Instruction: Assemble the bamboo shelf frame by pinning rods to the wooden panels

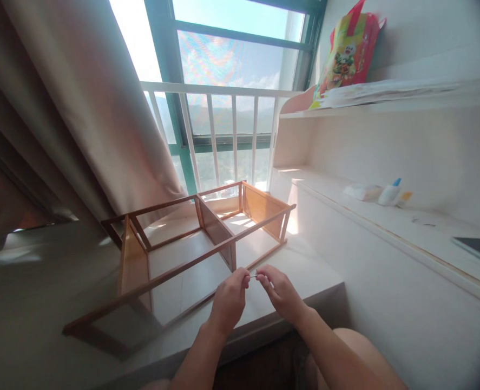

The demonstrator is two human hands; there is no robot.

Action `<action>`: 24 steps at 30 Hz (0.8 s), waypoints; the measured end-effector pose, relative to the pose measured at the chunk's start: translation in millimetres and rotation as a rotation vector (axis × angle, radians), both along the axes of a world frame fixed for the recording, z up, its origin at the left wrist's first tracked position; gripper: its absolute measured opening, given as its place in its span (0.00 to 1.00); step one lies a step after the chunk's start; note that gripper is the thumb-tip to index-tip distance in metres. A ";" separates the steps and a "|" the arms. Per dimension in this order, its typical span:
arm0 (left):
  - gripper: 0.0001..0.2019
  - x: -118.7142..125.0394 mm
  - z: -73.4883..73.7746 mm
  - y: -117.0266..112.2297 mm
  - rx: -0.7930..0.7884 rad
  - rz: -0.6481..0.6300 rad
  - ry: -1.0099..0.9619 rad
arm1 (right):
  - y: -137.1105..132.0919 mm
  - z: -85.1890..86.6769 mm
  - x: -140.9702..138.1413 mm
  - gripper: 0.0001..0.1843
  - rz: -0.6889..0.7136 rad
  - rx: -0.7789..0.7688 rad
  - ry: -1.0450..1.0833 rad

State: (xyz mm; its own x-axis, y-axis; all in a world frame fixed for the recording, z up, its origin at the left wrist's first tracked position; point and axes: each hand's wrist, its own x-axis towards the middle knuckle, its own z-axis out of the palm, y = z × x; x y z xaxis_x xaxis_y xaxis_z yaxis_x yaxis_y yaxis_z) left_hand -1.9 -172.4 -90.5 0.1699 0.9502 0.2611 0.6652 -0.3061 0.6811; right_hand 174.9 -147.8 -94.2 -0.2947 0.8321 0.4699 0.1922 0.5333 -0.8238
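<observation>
My left hand (230,298) and my right hand (279,290) meet just in front of the wooden frame. Between their fingertips spans a thin, shiny metal piece (253,276), pinched at one end by each hand. It is too small for me to tell its exact kind. Behind it, a brown wooden shelf frame (217,227) lies on its side on a pale raised ledge (304,279). The frame has long slim rails and several solid panels. My fingers hide both ends of the metal piece.
At right, a white counter (345,203) carries a small bottle with a blue cap (389,194) and a dark flat device (479,250). A colourful bag (347,54) stands on the upper shelf. Curtains (81,108) hang left of the window railing (223,91).
</observation>
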 end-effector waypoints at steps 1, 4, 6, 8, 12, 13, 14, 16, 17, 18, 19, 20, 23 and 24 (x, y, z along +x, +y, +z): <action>0.14 -3.2 4.7 0.9 0.017 -0.006 0.038 | 1.0 1.9 2.4 0.12 -0.001 0.011 -0.019; 0.12 -5.7 20.1 4.6 0.091 -0.032 0.141 | 2.1 7.9 7.8 0.14 0.027 0.028 -0.076; 0.12 -2.8 30.5 8.2 0.149 -0.050 0.205 | 3.0 11.0 10.6 0.16 0.040 0.038 -0.104; 0.12 1.7 39.8 12.6 0.205 -0.066 0.270 | 5.0 12.9 12.8 0.17 0.023 0.045 -0.116; 0.11 7.9 53.9 22.0 0.289 -0.066 0.377 | 13.0 18.9 13.3 0.19 -0.044 0.065 -0.124; 0.11 8.1 57.0 24.1 0.301 -0.059 0.393 | 15.9 22.2 12.2 0.19 -0.044 0.066 -0.130; 0.10 7.7 60.2 26.0 0.309 -0.053 0.405 | 19.2 26.4 10.6 0.20 -0.035 0.068 -0.133; 0.10 4.8 67.2 29.5 0.319 -0.042 0.415 | 26.8 36.3 6.4 0.19 -0.002 0.076 -0.129; 0.10 2.4 71.3 31.0 0.320 -0.040 0.417 | 30.9 41.3 4.1 0.19 0.016 0.082 -0.127; 0.09 -0.4 75.6 32.6 0.316 -0.042 0.421 | 34.9 45.7 1.8 0.19 0.029 0.090 -0.136; 0.10 -3.8 80.3 34.3 0.307 -0.045 0.428 | 38.6 49.2 -0.3 0.19 0.033 0.101 -0.158; 0.10 -7.5 85.2 36.1 0.293 -0.050 0.437 | 41.6 51.3 -2.2 0.18 0.029 0.116 -0.194; 0.11 -19.6 99.4 43.0 0.250 -0.082 0.455 | 45.9 49.9 -6.3 0.17 0.005 0.173 -0.324; 0.10 -23.6 103.3 45.8 0.246 -0.089 0.453 | 46.0 47.6 -7.4 0.17 0.000 0.192 -0.354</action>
State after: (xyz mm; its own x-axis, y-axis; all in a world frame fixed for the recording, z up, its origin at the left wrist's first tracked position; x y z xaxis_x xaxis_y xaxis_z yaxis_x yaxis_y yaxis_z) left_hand -25.4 -126.6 12.8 0.3946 0.8470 0.3563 0.8409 -0.4891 0.2316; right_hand 167.4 -101.8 -46.6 -0.4661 0.7394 0.4859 0.4467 0.6707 -0.5921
